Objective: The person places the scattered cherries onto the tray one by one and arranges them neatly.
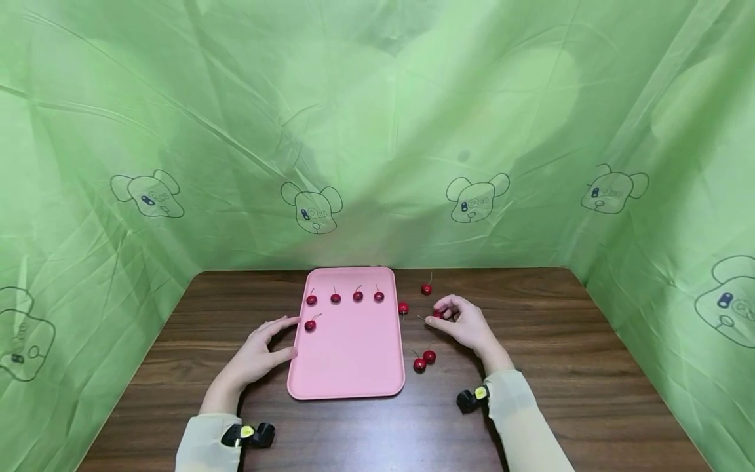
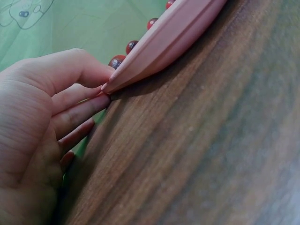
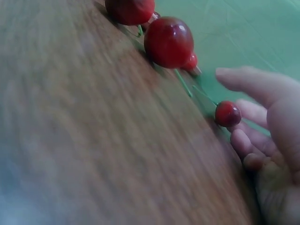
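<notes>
Five cherries sit on the tray [image 1: 354, 367]; right hand [image 1: 466, 326] pinches another cherry [image 1: 438, 314] right of centre on the desk [image 1: 560, 367]. Left hand [image 1: 259, 354], fingers straight, steadies the tray edge. Next: probably lift, carry left.

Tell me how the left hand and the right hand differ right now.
The left hand lies with straight fingers against the pink tray's left edge; the right hand curls its fingers round a cherry on the table. The left holds nothing. Both rest on the table, in pale sleeves.
</notes>
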Demonstrator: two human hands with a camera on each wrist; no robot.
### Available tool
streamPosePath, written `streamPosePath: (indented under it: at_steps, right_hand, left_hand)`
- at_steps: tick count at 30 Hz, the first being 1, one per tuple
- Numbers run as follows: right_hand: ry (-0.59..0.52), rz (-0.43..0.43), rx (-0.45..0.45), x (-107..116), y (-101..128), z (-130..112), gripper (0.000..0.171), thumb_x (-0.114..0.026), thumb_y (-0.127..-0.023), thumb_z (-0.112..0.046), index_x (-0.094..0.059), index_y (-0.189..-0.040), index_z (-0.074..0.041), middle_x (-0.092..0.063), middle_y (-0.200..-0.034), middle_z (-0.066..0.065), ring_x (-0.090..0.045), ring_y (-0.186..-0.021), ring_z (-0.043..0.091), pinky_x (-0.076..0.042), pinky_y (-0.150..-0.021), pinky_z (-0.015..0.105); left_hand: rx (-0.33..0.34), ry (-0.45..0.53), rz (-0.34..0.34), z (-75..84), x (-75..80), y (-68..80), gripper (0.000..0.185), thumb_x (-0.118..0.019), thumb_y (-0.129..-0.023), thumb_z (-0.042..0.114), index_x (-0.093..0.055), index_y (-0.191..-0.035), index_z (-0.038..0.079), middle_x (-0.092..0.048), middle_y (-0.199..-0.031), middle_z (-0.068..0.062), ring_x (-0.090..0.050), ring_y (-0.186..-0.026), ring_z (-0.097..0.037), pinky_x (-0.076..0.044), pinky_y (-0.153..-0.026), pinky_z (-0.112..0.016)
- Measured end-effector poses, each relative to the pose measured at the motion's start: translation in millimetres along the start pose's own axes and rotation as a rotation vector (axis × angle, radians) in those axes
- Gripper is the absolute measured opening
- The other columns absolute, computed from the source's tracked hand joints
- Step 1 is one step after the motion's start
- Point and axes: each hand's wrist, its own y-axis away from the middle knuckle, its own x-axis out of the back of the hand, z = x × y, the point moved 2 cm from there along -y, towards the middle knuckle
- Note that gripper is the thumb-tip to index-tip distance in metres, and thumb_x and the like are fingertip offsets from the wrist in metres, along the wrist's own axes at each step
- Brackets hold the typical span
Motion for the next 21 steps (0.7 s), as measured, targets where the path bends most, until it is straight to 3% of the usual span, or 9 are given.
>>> streamPosePath:
  at_steps: [4, 7, 21]
  right_hand:
    - [-0.032, -0.075, 0.078, 0.6, 1.0, 1.9, 0.031, -0.083, -0.093, -0.006, -0.08, -0.123, -0.011, -0.077, -0.114, 0.007, -0.067, -0.103, 0.027, -0.05, -0.084, 0.027]
    - [-0.044, -0.12, 0.108, 2.6, 2.1, 2.0, 0.037, -0.077, -0.092, 0.002, -0.081, -0.125, -0.012, -0.077, -0.117, 0.006, -0.067, -0.106, 0.028, -0.05, -0.086, 0.027]
    - [-0.063, -0.142, 0.097, 6.4, 2.3, 5.9, 0.031, -0.079, -0.091, 0.004, -0.082, -0.119, -0.009, -0.078, -0.107, 0.008, -0.066, -0.096, 0.019, -0.05, -0.081, 0.022]
  left_hand:
    - [0.006, -0.008, 0.002, 0.3, 0.0, 0.6, 0.066, -0.087, -0.093, 0.025, -0.064, -0.154, 0.016, -0.049, -0.164, -0.026, -0.038, -0.155, -0.049, -0.029, -0.121, -0.073]
    - [0.012, -0.018, 0.002, 0.5, 0.2, 0.9, 0.066, -0.087, -0.093, 0.026, -0.064, -0.154, 0.017, -0.049, -0.164, -0.026, -0.038, -0.155, -0.049, -0.029, -0.121, -0.074]
    - [0.013, -0.034, 0.001, 1.3, 0.6, -0.5, 0.066, -0.087, -0.094, 0.027, -0.064, -0.155, 0.016, -0.049, -0.164, -0.026, -0.039, -0.155, -0.05, -0.029, -0.121, -0.074]
